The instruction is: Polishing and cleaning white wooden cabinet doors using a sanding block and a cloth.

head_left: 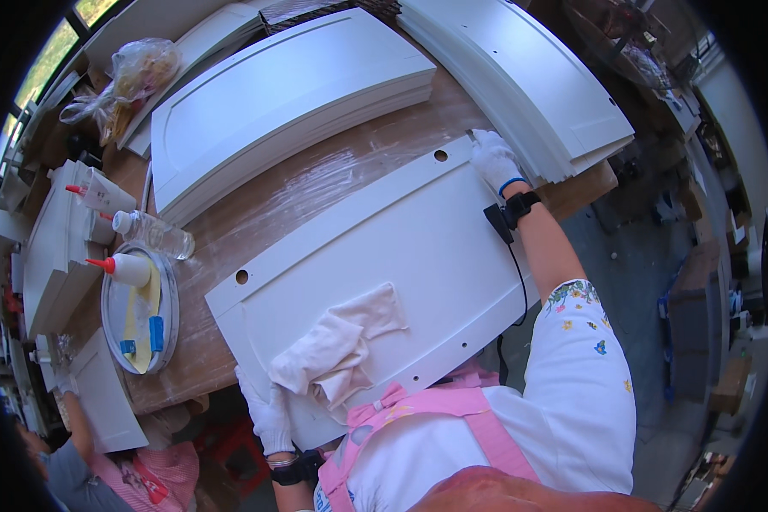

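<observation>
A white cabinet door panel (442, 294) lies slanted in front of me, with two dark round holes near its far long edge and small holes near its near edge. On it is a crumpled white cloth (341, 346). My right hand (495, 162), in a white glove, grips the panel at its far right corner; the fingertips are partly hidden. At the near left edge, my left hand (269, 416), also gloved, holds the panel's side, with its fingers along the edge. Neither hand touches the cloth.
Stacks of white panels stand at the back (290, 94) and right (529, 85). Left of my panel are a clear bottle (164, 236), red-tipped squeeze bottles (131, 270) and a round lid (169, 333) with blue-and-yellow tools. Another person (81, 456) works at lower left.
</observation>
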Available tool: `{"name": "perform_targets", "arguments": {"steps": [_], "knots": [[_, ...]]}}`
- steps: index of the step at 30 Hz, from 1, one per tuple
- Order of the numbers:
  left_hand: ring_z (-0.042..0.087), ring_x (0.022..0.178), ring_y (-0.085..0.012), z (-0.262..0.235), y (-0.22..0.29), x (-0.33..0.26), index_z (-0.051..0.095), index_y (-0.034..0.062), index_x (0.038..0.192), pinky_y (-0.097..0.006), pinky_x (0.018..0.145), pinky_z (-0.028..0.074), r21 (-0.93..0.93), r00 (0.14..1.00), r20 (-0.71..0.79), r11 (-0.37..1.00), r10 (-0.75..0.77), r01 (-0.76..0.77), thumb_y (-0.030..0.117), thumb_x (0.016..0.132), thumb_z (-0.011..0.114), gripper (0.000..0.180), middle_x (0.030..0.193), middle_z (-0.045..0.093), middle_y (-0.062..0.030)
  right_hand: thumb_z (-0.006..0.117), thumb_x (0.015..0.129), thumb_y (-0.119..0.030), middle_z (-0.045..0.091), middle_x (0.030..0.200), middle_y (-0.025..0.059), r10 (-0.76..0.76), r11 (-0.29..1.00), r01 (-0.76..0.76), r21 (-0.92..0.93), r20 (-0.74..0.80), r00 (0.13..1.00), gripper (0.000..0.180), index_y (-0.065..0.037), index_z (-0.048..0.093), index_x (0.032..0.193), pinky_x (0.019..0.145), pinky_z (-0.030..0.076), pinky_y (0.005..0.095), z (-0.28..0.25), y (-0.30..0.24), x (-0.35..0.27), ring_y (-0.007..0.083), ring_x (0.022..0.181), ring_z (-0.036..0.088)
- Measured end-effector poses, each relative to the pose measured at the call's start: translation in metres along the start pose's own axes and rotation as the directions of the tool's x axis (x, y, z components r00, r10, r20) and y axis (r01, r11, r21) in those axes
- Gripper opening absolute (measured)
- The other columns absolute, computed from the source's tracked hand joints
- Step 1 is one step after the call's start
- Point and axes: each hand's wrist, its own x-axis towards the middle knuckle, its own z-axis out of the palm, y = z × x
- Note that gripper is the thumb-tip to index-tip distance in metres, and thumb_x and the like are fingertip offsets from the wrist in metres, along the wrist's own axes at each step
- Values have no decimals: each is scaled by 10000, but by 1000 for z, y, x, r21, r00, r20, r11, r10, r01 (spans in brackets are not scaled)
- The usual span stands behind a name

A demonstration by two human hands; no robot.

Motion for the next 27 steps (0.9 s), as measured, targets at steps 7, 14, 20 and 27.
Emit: {"name": "perform_targets", "arguments": {"steps": [7, 14, 20, 27], "knots": [[299, 1433, -282, 0, -1, 0, 210, 26, 1532, -367, 1159, 257, -4, 1000, -20, 1000, -23, 23, 352, 904, 688, 854, 1571, 265, -159, 485, 940, -219, 599, 1239, 214, -45, 992, 48, 114, -31, 999, 368, -65, 606, 1250, 1010, 439, 457, -3, -5, -8, 385, 1176, 547], [312, 1431, -287, 2, -9, 3, 204, 30, 1535, -364, 1156, 265, -57, 1000, -14, 998, -16, 15, 352, 901, 683, 858, 1572, 272, -158, 502, 938, -236, 608, 1211, 213, -40, 985, 56, 163, -105, 994, 395, -43, 592, 1272, 1006, 440, 458, -10, 4, -1, 378, 1163, 552], [300, 1438, -287, 1, 7, -1, 207, 32, 1535, -363, 1160, 257, 0, 998, -18, 998, -61, 61, 350, 899, 674, 850, 1579, 260, -156, 500, 939, -202, 596, 1194, 214, -42, 994, 29, -103, -132, 990, 365, -31, 600, 1246, 974, 459, 459, -7, 2, -4, 372, 1118, 572], [308, 1434, -294, 0, 6, -3, 214, 37, 1534, -365, 1158, 262, 17, 1000, -23, 1000, -21, 21, 291, 911, 649, 802, 1578, 267, -158, 501, 936, -185, 598, 1160, 223, -61, 909, 95, -405, 95, 994, 352, -41, 604, 1241, 934, 475, 455, -17, -45, -26, 376, 1054, 589]]}}
